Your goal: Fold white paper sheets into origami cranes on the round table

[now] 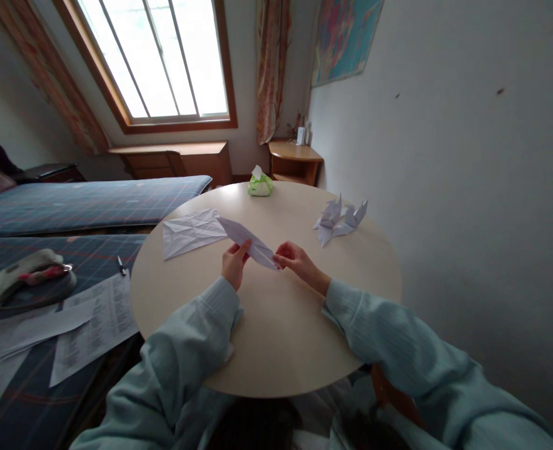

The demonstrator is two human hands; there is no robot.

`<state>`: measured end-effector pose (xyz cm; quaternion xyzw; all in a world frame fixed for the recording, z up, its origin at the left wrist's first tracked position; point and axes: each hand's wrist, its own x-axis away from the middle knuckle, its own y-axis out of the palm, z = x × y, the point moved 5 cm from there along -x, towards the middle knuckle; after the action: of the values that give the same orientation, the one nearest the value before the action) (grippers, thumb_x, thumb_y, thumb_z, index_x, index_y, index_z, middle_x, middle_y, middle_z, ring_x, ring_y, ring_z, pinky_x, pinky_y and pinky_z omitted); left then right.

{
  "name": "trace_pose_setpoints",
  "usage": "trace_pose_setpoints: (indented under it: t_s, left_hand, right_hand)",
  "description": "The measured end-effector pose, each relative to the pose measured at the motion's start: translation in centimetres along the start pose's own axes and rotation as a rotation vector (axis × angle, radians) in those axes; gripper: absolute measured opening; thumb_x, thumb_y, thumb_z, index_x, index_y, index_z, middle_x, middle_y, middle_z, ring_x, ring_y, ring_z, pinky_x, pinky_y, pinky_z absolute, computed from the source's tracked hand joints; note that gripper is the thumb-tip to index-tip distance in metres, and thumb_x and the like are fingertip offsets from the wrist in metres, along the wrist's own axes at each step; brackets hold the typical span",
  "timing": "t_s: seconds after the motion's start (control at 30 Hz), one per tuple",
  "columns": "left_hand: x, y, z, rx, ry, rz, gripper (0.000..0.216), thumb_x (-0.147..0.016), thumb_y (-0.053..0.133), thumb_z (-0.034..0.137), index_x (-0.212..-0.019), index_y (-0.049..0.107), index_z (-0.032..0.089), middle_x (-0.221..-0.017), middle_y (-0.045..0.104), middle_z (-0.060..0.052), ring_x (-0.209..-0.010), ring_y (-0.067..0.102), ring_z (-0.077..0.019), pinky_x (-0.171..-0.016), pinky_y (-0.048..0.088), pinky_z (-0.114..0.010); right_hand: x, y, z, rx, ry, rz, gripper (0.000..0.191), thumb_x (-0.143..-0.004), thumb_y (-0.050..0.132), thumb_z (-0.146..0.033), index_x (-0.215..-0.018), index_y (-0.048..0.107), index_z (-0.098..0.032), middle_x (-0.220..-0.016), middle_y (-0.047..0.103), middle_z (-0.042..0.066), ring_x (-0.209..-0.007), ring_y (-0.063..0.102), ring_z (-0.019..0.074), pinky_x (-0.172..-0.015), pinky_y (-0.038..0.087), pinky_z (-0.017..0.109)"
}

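Both my hands hold a folded piece of white paper (251, 240) just above the round beige table (276, 337). My left hand (234, 262) pinches its near middle edge, thumb and fingers closed on it. My right hand (295, 259) grips its right tip with closed fingers. The paper is long and pointed, its far tip aimed up and to the left. A creased, unfolded white sheet (192, 231) lies flat on the table just left of the held paper.
Two folded paper figures (339, 219) sit at the table's right side near the wall. A green tissue pack (260, 184) stands at the far edge. Left of the table is a bed with printed sheets (93, 325), a pen (121, 265) and a pouch (23, 275).
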<state>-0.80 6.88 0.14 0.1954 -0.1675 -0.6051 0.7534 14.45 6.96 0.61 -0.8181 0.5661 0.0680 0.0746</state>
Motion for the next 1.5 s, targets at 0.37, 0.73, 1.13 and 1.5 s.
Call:
trace_pose_setpoints:
  t_s: [0.37, 0.73, 1.13, 1.5]
  left_hand:
    - [1.4, 2.1, -1.3, -0.333, -0.116, -0.379, 0.038, -0.053, 0.071, 0.035, -0.081, 0.060, 0.011, -0.073, 0.064, -0.005, -0.064, 0.057, -0.0126, -0.060, 0.041, -0.025]
    - [1.6, 2.1, -1.1, -0.361, -0.127, -0.352, 0.032, -0.054, 0.070, 0.035, -0.066, 0.049, 0.013, -0.060, 0.058, 0.001, -0.060, 0.055, -0.0084, -0.057, 0.040, -0.020]
    - [1.4, 2.1, -1.3, -0.386, -0.082, -0.366, 0.033, -0.054, 0.069, 0.037, -0.062, 0.048, 0.013, -0.059, 0.053, 0.003, -0.056, 0.051, -0.0081, -0.054, 0.041, -0.021]
    - [2.1, 3.2, -1.5, -0.641, 0.124, -0.518, 0.023, -0.066, 0.056, 0.037, -0.071, 0.059, 0.015, -0.054, 0.051, 0.002, -0.050, 0.045, -0.0089, -0.046, 0.036, -0.020]
  right_hand:
    - [-0.2, -0.6, -0.1, 0.066, -0.014, 0.085, 0.033, -0.058, 0.064, -0.044, -0.065, 0.051, -0.015, -0.059, 0.053, -0.002, -0.054, 0.050, 0.0092, -0.050, 0.042, 0.023]
    - [-0.1, -1.5, -0.4, -0.043, -0.048, 0.257, 0.038, -0.055, 0.067, -0.040, -0.073, 0.042, -0.019, -0.064, 0.054, -0.003, -0.057, 0.052, 0.0097, -0.049, 0.042, 0.022]
    - [0.5, -0.3, -1.0, 0.273, -0.129, 0.107, 0.024, -0.066, 0.057, -0.040, -0.064, 0.051, -0.017, -0.061, 0.053, -0.001, -0.057, 0.049, 0.0109, -0.050, 0.040, 0.022]
    - [1.2, 0.5, -2.7, 0.412, -0.245, 0.043, 0.032, -0.073, 0.048, -0.033, -0.048, 0.037, -0.017, -0.061, 0.039, -0.001, -0.056, 0.039, 0.0088, -0.047, 0.031, 0.020]
